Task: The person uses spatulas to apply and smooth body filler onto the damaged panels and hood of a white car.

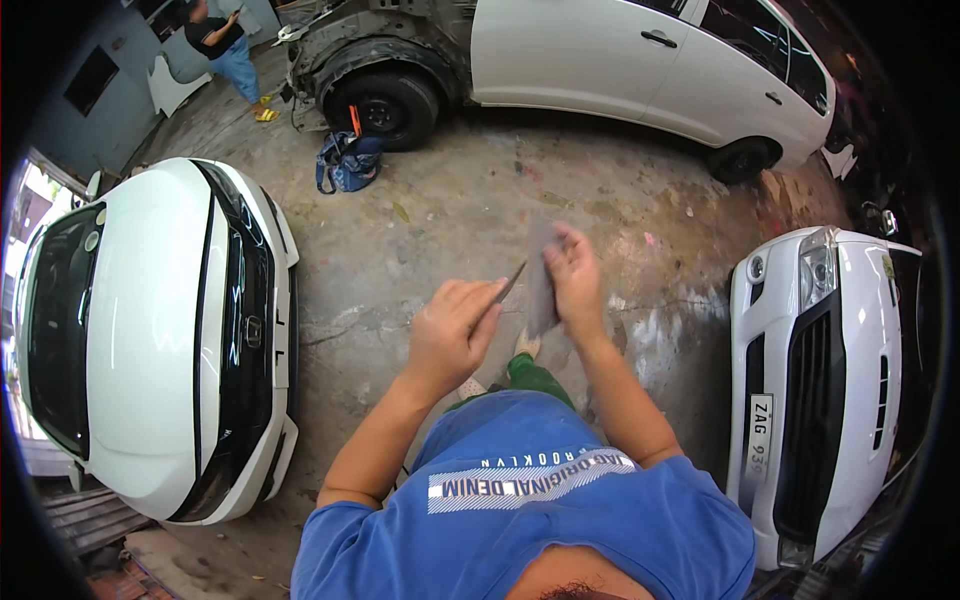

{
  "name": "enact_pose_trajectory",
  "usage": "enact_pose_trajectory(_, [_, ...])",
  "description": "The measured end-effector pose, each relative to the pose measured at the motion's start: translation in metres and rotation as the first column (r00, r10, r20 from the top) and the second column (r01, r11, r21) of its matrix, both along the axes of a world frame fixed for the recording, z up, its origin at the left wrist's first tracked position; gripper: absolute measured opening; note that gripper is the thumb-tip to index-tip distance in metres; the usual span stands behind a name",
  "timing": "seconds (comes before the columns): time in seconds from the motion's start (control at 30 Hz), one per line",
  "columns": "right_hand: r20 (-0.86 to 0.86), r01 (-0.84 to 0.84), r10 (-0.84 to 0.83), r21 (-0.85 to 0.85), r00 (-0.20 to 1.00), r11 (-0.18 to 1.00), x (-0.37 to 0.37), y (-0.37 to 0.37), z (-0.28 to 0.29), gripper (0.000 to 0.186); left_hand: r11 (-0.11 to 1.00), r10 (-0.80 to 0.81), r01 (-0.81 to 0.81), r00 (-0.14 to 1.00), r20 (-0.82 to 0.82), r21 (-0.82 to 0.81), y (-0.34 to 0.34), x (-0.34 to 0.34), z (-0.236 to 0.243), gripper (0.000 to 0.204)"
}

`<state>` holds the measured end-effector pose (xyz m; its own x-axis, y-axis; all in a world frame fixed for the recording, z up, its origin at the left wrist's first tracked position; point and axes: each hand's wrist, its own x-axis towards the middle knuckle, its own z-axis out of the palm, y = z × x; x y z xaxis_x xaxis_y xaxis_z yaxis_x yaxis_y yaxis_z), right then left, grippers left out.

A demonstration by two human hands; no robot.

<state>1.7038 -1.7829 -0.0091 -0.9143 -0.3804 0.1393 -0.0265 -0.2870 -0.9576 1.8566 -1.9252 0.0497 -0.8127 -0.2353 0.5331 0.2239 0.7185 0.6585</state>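
In front of my chest, my right hand grips a flat grey sheet that looks like sandpaper, held upright with the thumb and fingers along its right edge. Facing it from the left, my left hand is closed, pinching a thin dark piece that shows nearly edge-on. I cannot tell whether this piece is another bit of sheet or a blade. Its tip points up and right toward the grey sheet, with a small gap seemingly between them.
White cars stand at the left and right. Across the back is a partly stripped white car. By its front wheel lies a blue bag with an orange-handled item. A person stands at the far left on the stained concrete floor.
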Motion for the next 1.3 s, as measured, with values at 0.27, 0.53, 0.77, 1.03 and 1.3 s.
enact_pose_trajectory(0.27, [0.413,-0.240,0.253,-0.083,0.875,0.967,0.037,0.035,0.001,0.052,0.470,-0.157,0.095,0.987,-0.023,0.878,0.017,-0.003,-0.018,0.034])
enact_pose_trajectory(0.53, [0.382,-0.343,0.359,-0.113,0.851,0.933,0.014,0.073,0.044,0.036,0.715,-0.515,0.300,0.837,0.186,0.631,0.012,0.012,-0.032,0.023])
enact_pose_trajectory(0.77, [0.288,-0.525,0.444,0.353,0.849,0.775,0.015,0.095,0.069,0.034,0.804,-0.473,0.184,0.775,0.419,0.566,-0.012,0.016,-0.036,0.015])
enact_pose_trajectory(1.03, [0.302,-0.495,0.402,0.378,0.865,0.782,0.019,0.095,0.067,0.034,0.492,-0.095,-0.037,0.991,0.096,0.870,-0.019,0.005,-0.031,0.025])
enact_pose_trajectory(1.3, [0.376,-0.207,0.157,0.098,0.913,0.973,0.016,0.101,0.044,0.037,0.672,-0.132,-0.115,0.953,0.271,0.732,-0.017,0.011,-0.038,0.023])
